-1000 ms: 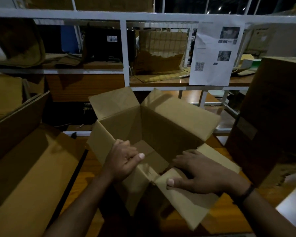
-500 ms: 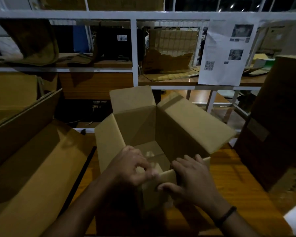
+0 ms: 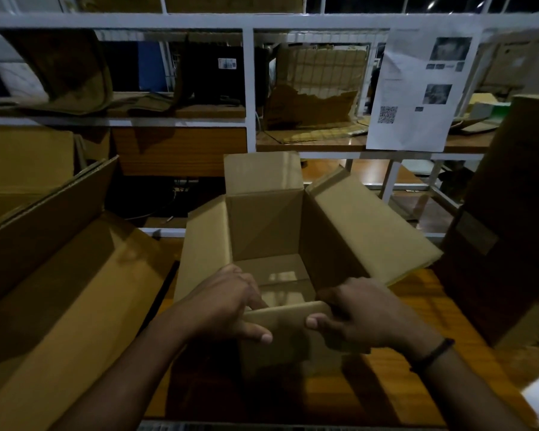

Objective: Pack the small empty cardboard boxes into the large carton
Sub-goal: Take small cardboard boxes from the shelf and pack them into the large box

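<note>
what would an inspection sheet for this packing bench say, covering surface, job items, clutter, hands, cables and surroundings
surface: wooden tabletop, dimly lit
job's things: small cardboard box upright at centre, flaps open, nothing seen inside; large carton open at the left
clutter: tall dark carton at the right; torn cardboard sheet on the shelf
grips: left hand and right hand each pinch the box's near flap, thumbs outside
cables: thin cable in the dark gap below the shelf
surroundings: white shelf frame; printed sheet with a QR code hanging from it
</note>
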Demonstrator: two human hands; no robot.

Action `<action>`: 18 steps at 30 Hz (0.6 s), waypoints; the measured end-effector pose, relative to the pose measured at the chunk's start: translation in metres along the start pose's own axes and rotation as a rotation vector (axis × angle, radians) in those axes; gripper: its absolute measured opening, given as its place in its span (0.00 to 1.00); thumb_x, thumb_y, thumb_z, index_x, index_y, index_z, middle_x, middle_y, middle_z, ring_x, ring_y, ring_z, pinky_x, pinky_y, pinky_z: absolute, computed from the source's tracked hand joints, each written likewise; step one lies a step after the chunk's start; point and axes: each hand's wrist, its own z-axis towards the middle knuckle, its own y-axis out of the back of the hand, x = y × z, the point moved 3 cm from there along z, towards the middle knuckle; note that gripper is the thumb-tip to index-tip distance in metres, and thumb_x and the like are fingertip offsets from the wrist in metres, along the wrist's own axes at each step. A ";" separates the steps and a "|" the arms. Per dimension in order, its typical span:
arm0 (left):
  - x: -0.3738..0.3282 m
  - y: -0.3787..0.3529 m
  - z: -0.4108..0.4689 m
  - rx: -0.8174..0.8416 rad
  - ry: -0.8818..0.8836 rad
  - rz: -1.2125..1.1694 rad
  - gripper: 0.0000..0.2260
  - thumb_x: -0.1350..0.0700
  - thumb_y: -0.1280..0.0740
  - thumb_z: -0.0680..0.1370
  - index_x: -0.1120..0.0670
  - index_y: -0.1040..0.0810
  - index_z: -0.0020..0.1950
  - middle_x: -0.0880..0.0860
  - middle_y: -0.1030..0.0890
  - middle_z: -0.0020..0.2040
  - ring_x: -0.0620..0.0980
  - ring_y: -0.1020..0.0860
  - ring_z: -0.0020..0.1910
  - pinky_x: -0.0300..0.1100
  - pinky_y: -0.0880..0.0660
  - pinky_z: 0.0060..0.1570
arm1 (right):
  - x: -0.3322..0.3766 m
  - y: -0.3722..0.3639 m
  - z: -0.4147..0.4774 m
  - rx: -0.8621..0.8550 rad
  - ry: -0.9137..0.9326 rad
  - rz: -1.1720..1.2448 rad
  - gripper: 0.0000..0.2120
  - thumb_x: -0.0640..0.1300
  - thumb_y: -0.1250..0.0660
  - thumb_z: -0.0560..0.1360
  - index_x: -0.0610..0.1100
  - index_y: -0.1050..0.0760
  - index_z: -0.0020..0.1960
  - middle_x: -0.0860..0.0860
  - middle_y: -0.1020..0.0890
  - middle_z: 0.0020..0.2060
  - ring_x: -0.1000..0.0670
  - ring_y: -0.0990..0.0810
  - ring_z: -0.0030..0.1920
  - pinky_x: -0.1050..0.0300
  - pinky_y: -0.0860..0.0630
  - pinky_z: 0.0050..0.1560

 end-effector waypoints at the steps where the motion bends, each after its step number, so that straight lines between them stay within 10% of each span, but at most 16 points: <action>1: 0.002 0.001 -0.001 0.010 0.007 -0.005 0.22 0.28 0.32 0.73 0.39 0.17 0.59 0.37 0.26 0.57 0.43 0.34 0.60 0.47 0.31 0.60 | 0.000 -0.004 0.000 -0.051 0.020 -0.050 0.24 0.74 0.47 0.79 0.55 0.29 0.43 0.54 0.23 0.33 0.56 0.27 0.30 0.65 0.33 0.32; 10: -0.043 -0.006 0.021 -0.067 0.097 0.054 0.20 0.34 0.28 0.73 0.42 0.20 0.59 0.45 0.18 0.47 0.48 0.19 0.47 0.43 0.23 0.45 | 0.042 -0.012 0.007 -0.090 -0.030 -0.115 0.14 0.61 0.38 0.82 0.54 0.26 0.61 0.58 0.30 0.37 0.59 0.33 0.33 0.65 0.39 0.32; 15: -0.034 -0.003 0.022 -0.084 0.003 0.041 0.20 0.32 0.28 0.72 0.42 0.19 0.58 0.42 0.18 0.47 0.44 0.20 0.46 0.42 0.23 0.44 | 0.027 0.016 0.004 0.140 -0.067 0.238 0.15 0.59 0.45 0.85 0.54 0.24 0.52 0.52 0.19 0.42 0.55 0.22 0.39 0.61 0.28 0.39; 18: -0.020 -0.002 0.016 0.024 -0.038 0.009 0.22 0.31 0.27 0.70 0.40 0.20 0.58 0.39 0.22 0.45 0.39 0.23 0.46 0.37 0.29 0.42 | 0.003 0.044 0.000 0.141 -0.090 0.015 0.08 0.55 0.40 0.84 0.56 0.24 0.54 0.55 0.20 0.47 0.56 0.21 0.48 0.59 0.24 0.48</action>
